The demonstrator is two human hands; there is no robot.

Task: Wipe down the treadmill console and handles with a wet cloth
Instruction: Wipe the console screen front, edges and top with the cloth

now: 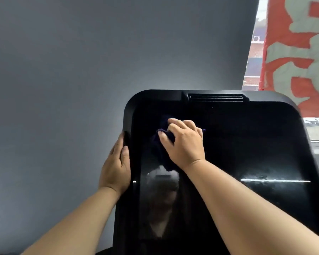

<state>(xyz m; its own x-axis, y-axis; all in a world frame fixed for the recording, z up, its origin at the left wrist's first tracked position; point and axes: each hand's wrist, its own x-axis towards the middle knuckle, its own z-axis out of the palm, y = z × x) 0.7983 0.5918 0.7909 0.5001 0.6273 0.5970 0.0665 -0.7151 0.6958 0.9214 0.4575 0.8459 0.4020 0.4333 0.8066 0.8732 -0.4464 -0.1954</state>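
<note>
Near the upper left corner of a treadmill console [247, 144], a person's right hand [184, 142] presses a dark purple cloth [159, 150] against the glossy black screen [228, 208]. The fingers [175, 126] are curled over the bunched cloth and grip it, with the thumb tucked into its folds. Part of the cloth hangs loose below the hand, lying on the glass.

The left hand [116, 166] lies flat along the left edge of the console, fingers straight and pointing up, thumb resting on the front of the frame. It is just beside the cloth, not touching it.

Both bare forearms reach in from the bottom of the view. The screen is dark and shows a dim reflection low on its left side, and a thin bright line [274, 180] towards its right edge. A slotted vent [216, 98] sits at the middle of the console's top edge.

Behind the console is a plain grey wall [81, 61]. Past the top right corner is a window [254, 52], with a red banner [298, 52] bearing large pale characters.
</note>
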